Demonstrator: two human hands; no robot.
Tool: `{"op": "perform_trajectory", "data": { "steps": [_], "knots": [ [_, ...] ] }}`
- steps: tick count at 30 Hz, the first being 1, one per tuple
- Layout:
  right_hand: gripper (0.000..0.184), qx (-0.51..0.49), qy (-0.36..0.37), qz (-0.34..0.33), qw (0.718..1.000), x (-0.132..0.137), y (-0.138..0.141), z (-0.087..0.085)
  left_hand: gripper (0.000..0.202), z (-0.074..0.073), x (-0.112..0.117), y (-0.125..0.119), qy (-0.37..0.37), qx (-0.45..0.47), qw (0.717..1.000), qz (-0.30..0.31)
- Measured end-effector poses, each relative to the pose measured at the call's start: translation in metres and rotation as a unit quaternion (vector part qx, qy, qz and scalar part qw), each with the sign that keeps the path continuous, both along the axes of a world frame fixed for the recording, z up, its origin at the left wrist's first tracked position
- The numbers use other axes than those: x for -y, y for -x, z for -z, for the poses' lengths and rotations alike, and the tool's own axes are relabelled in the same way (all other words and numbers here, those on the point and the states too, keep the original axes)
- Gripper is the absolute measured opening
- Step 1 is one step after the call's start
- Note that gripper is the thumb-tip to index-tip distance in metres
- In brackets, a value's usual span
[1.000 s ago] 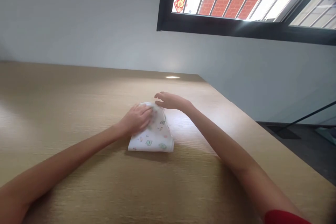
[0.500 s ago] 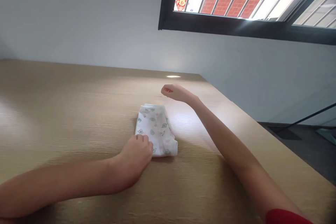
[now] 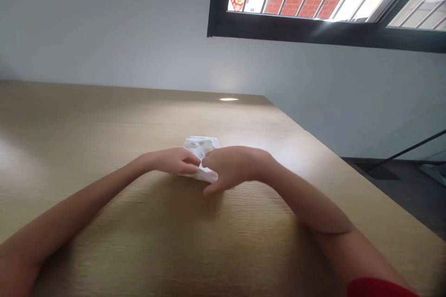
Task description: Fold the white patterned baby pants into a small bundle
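A folded white cloth [image 3: 206,175] with small green and pink prints lies on the wooden table in front of me. My left hand [image 3: 176,160] is at its left side, thumb and fingers closed on the near part of the fabric. From the right, my right hand [image 3: 237,163] reaches over the cloth, its thumb spread away from the fingers, which rest at the cloth's right side. Both hands cover much of the fabric; the far edge and a strip at the near edge show between them.
The pale wooden table [image 3: 139,116] meets a grey wall [image 3: 121,28] at the back. Its right edge slants down toward a dark floor [image 3: 411,181]. A dark-framed, barred window [image 3: 306,28] is at the upper right.
My right hand has come from beyond the cloth back toward me onto its right side. The left hand has moved farther forward, and the cloth's near edge now lies farther from me.
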State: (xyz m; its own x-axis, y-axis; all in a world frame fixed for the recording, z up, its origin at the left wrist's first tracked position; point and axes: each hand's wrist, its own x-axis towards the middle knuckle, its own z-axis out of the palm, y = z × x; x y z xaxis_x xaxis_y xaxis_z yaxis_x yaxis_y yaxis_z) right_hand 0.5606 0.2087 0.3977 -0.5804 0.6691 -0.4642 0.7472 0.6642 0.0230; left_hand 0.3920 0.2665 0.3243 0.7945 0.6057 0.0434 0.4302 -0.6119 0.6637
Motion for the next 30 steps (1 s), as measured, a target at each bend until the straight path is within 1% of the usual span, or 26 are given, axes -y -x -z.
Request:
{"op": "perform_trajectory", "data": {
  "steps": [2,3,5,7,8,9,10,12,13,14,16,18,20,22,24,25,26,28,29,30],
  "knots": [
    [0.036,0.008,0.045,0.035,0.998,-0.021,-0.006,-0.003,0.017,0.002,-0.015,0.005,0.099,0.015,0.995,0.004],
    [0.036,0.008,0.057,0.049,0.997,-0.033,-0.01,-0.003,0.018,0.007,-0.02,0.007,0.141,0.032,0.989,-0.007],
    [0.031,-0.011,0.074,0.069,0.995,-0.06,-0.019,0.001,0.019,0.019,-0.029,0.008,0.198,0.09,0.974,-0.058],
    [0.023,-0.075,0.116,0.094,0.986,-0.086,-0.032,0.012,0.023,0.033,-0.034,0.007,0.237,0.151,0.953,-0.11],
    [0.02,-0.126,0.153,0.113,0.974,-0.098,-0.039,0.019,0.027,0.039,-0.036,0.006,0.25,0.177,0.943,-0.131],
    [0.02,-0.184,0.196,0.135,0.954,-0.109,-0.046,0.027,0.03,0.044,-0.037,0.004,0.26,0.199,0.933,-0.151],
    [0.023,-0.242,0.241,0.159,0.926,-0.118,-0.054,0.034,0.034,0.048,-0.038,0.002,0.266,0.214,0.925,-0.168],
    [0.031,-0.332,0.314,0.202,0.866,-0.131,-0.066,0.048,0.037,0.052,-0.039,-0.003,0.247,0.223,0.921,-0.202],
    [0.034,-0.361,0.337,0.217,0.842,-0.135,-0.071,0.054,0.037,0.053,-0.039,-0.005,0.227,0.22,0.923,-0.219],
    [0.036,-0.379,0.353,0.224,0.825,-0.139,-0.075,0.059,0.036,0.054,-0.039,-0.007,0.203,0.216,0.925,-0.236],
    [0.037,-0.396,0.374,0.222,0.808,-0.143,-0.079,0.064,0.033,0.056,-0.04,-0.011,0.156,0.216,0.926,-0.266],
    [0.036,-0.403,0.375,0.221,0.805,-0.145,-0.081,0.068,0.031,0.06,-0.04,-0.013,0.122,0.226,0.922,-0.291],
    [0.037,-0.395,0.349,0.241,0.815,-0.147,-0.081,0.07,0.03,0.064,-0.04,-0.013,0.087,0.236,0.915,-0.317],
    [0.04,-0.38,0.3,0.265,0.834,-0.148,-0.081,0.071,0.031,0.068,-0.039,-0.013,0.054,0.246,0.906,-0.341],
    [0.045,-0.357,0.237,0.278,0.86,-0.147,-0.079,0.073,0.034,0.07,-0.037,-0.013,0.02,0.258,0.895,-0.362],
    [0.047,-0.342,0.198,0.275,0.876,-0.145,-0.076,0.073,0.034,0.071,-0.035,-0.014,-0.012,0.257,0.893,-0.37],
    [0.048,-0.327,0.148,0.266,0.895,-0.144,-0.072,0.074,0.034,0.07,-0.034,-0.015,-0.058,0.245,0.894,-0.371],
    [0.047,-0.308,0.004,0.222,0.925,-0.14,-0.062,0.077,0.034,0.069,-0.031,-0.018,-0.174,0.178,0.905,-0.344],
    [0.044,-0.312,-0.074,0.185,0.929,-0.138,-0.056,0.08,0.037,0.069,-0.03,-0.02,-0.225,0.128,0.912,-0.319],
    [0.04,-0.325,-0.137,0.147,0.924,-0.138,-0.051,0.083,0.04,0.068,-0.029,-0.022,-0.257,0.075,0.918,-0.293]
  ]
}}
